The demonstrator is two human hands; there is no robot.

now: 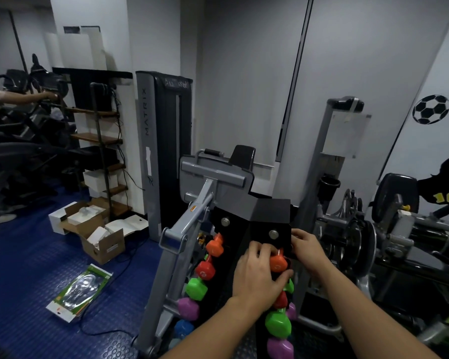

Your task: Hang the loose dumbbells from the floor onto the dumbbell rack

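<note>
A black upright dumbbell rack (259, 216) stands in front of me, with coloured dumbbells hung down both sides. On its left side hang an orange (215, 247), a red (205, 270), a green (196, 288), a purple (188, 308) and a blue one. An orange dumbbell (278, 263) sits at the top slot on the right side. My left hand (257, 274) wraps around it from the front. My right hand (306, 248) grips its far end behind the rack plate. Below hang a red, a green (278, 323) and a purple (280, 347) dumbbell.
A grey weight machine frame (192, 218) stands just left of the rack, and a plate-loaded machine (360, 242) crowds the right. Open cardboard boxes (94, 229) and a green package (81, 291) lie on the blue floor. A person is on a machine at far left.
</note>
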